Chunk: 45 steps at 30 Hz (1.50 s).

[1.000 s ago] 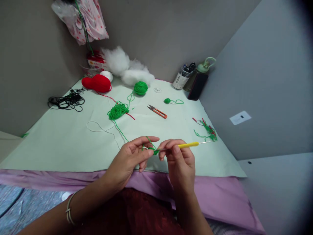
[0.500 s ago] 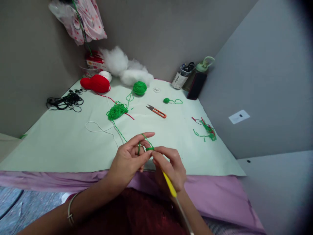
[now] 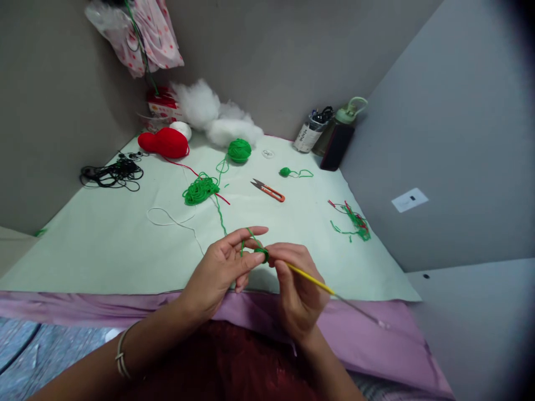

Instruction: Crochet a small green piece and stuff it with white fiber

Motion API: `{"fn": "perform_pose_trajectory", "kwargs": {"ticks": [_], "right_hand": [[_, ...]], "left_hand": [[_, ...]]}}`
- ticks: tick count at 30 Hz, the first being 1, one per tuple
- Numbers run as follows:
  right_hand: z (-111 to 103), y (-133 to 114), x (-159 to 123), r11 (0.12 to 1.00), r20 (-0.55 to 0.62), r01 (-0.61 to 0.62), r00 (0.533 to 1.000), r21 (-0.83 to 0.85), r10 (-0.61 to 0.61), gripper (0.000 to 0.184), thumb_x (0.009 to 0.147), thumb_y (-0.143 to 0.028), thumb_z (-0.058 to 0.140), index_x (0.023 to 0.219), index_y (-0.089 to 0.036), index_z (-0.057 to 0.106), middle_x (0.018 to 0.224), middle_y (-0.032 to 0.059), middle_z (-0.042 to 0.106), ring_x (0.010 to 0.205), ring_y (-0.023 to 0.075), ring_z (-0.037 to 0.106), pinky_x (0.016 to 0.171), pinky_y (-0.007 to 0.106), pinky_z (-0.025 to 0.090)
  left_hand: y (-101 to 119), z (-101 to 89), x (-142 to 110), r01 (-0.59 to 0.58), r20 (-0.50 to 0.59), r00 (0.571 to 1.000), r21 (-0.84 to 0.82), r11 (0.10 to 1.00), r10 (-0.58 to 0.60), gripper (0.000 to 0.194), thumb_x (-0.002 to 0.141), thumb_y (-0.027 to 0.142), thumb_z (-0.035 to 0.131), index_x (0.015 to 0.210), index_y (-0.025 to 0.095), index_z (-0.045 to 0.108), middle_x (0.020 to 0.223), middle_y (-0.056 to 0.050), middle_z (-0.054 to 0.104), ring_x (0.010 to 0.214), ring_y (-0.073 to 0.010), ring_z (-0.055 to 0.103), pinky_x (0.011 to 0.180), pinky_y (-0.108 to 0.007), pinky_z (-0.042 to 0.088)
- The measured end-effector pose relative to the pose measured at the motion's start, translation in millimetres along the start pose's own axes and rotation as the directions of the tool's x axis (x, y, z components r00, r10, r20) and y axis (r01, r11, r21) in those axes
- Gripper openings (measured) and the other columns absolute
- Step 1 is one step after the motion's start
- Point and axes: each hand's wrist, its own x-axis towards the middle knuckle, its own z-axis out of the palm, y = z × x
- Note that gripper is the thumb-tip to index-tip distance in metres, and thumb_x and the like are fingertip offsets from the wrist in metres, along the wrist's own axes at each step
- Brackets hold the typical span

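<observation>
My left hand (image 3: 221,266) pinches a small green crochet piece (image 3: 262,253) between thumb and fingers, with green yarn looped over the raised index finger. The strand runs back across the table to a loose green yarn pile (image 3: 200,190). My right hand (image 3: 297,284) grips a yellow-handled crochet hook (image 3: 311,280), its tip at the green piece and its metal tail pointing down to the right. Both hands meet just above the near edge of the pale green table cover (image 3: 104,239).
On the table lie a green yarn ball (image 3: 239,150), orange snips (image 3: 268,190), a small green piece (image 3: 286,172), yarn scraps (image 3: 355,224), a white strand (image 3: 171,220), red yarn (image 3: 164,142), white stuffing (image 3: 217,117), black cords (image 3: 111,172), a jar (image 3: 308,135) and a bottle (image 3: 339,136). Grey walls close in.
The crochet hook has swung: from pointing right, to pointing down toward me, to now slanting down to the right. My left hand stays put with the green piece.
</observation>
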Motion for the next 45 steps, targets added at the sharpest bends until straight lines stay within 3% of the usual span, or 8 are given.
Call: {"fn": "perform_pose_trajectory", "kwargs": {"ticks": [4, 10, 17, 25, 30, 35, 40, 45], "right_hand": [[-3.9, 1.6, -4.7, 0.967, 0.038, 0.175, 0.984, -0.184, -0.171, 0.037, 0.097, -0.007, 0.066, 0.127, -0.027, 0.075, 0.111, 0.0084, 0.075, 0.100, 0.0209, 0.072, 0.081, 0.035, 0.061], [-4.8, -2.9, 8.8, 0.895, -0.034, -0.253, 0.958, 0.368, 0.284, 0.023, 0.104, -0.017, 0.059, 0.102, -0.028, 0.079, 0.089, 0.0009, 0.072, 0.073, 0.0141, 0.064, 0.066, 0.029, 0.053], [4.3, -3.5, 10.0, 0.828, 0.015, -0.327, 0.933, 0.455, 0.360, 0.017, 0.102, -0.022, 0.066, 0.099, -0.027, 0.082, 0.093, 0.0020, 0.076, 0.076, 0.0139, 0.064, 0.071, 0.029, 0.053], [2.8, -1.9, 15.1, 0.589, 0.114, -0.432, 0.860, 0.683, 0.498, 0.018, 0.102, -0.033, 0.066, 0.091, -0.023, 0.077, 0.089, 0.0013, 0.076, 0.068, 0.0107, 0.065, 0.068, 0.025, 0.054], [-2.1, -3.7, 12.5, 0.725, 0.095, -0.393, 0.904, 0.566, 0.416, 0.021, 0.106, -0.030, 0.057, 0.095, -0.022, 0.073, 0.090, 0.0031, 0.075, 0.070, 0.0139, 0.068, 0.068, 0.029, 0.057], [-5.4, -5.7, 2.4, 0.987, 0.022, -0.055, 0.998, 0.152, 0.052, 0.022, 0.105, -0.014, 0.051, 0.107, -0.024, 0.071, 0.097, 0.0056, 0.076, 0.087, 0.0193, 0.073, 0.076, 0.035, 0.060], [-2.4, 0.7, -11.6, 0.935, 0.093, 0.238, 0.971, -0.264, -0.221, 0.032, 0.099, -0.011, 0.062, 0.126, -0.028, 0.072, 0.110, 0.0088, 0.075, 0.097, 0.0216, 0.073, 0.076, 0.035, 0.063], [-3.8, -1.4, -3.2, 0.998, -0.041, -0.048, 0.998, 0.041, 0.050, 0.025, 0.102, -0.013, 0.057, 0.111, -0.027, 0.076, 0.096, 0.0049, 0.074, 0.084, 0.0185, 0.071, 0.072, 0.034, 0.061]], "left_hand": [[0.5, -1.3, 3.9, 0.097, 0.022, 0.995, -0.093, 0.991, -0.095, 0.042, 0.081, 0.025, 0.090, 0.121, 0.017, 0.079, 0.065, 0.008, 0.053, 0.040, 0.0013, 0.033, 0.038, -0.012, 0.028], [7.4, -4.0, 2.9, 0.107, 0.043, 0.994, -0.144, 0.984, -0.102, 0.035, 0.081, 0.019, 0.088, 0.115, 0.017, 0.082, 0.072, 0.006, 0.055, 0.043, 0.0032, 0.028, 0.039, -0.011, 0.025], [2.7, -2.9, -2.6, 0.009, 0.020, 1.000, 0.022, 1.000, -0.009, 0.033, 0.085, 0.029, 0.087, 0.116, 0.020, 0.081, 0.079, 0.004, 0.063, 0.043, 0.0004, 0.043, 0.042, -0.015, 0.036], [3.5, -8.8, -1.8, 0.023, 0.012, 1.000, 0.052, 0.998, -0.023, 0.033, 0.083, 0.030, 0.088, 0.115, 0.022, 0.082, 0.086, 0.002, 0.064, 0.046, -0.0001, 0.047, 0.043, -0.015, 0.036], [3.7, -10.0, -3.8, 0.004, 0.007, 1.000, 0.089, 0.996, -0.005, 0.033, 0.083, 0.029, 0.087, 0.115, 0.022, 0.081, 0.092, 0.001, 0.063, 0.044, 0.0008, 0.046, 0.042, -0.016, 0.037], [1.3, -6.4, -6.7, -0.093, -0.055, 0.993, 0.217, 0.972, 0.107, 0.033, 0.084, 0.026, 0.087, 0.117, 0.023, 0.081, 0.088, 0.003, 0.061, 0.047, -0.0017, 0.050, 0.044, -0.017, 0.041], [0.2, -2.5, -5.8, -0.064, -0.065, 0.995, 0.086, 0.994, 0.069, 0.052, 0.077, 0.026, 0.092, 0.126, 0.022, 0.075, 0.086, 0.004, 0.062, 0.044, -0.0007, 0.043, 0.039, -0.015, 0.036], [7.5, -6.9, -2.2, 0.157, 0.037, 0.988, -0.157, 0.975, -0.153, 0.042, 0.082, 0.020, 0.089, 0.122, 0.013, 0.077, 0.057, 0.013, 0.038, 0.043, 0.0006, 0.019, 0.039, -0.011, 0.022]]}}
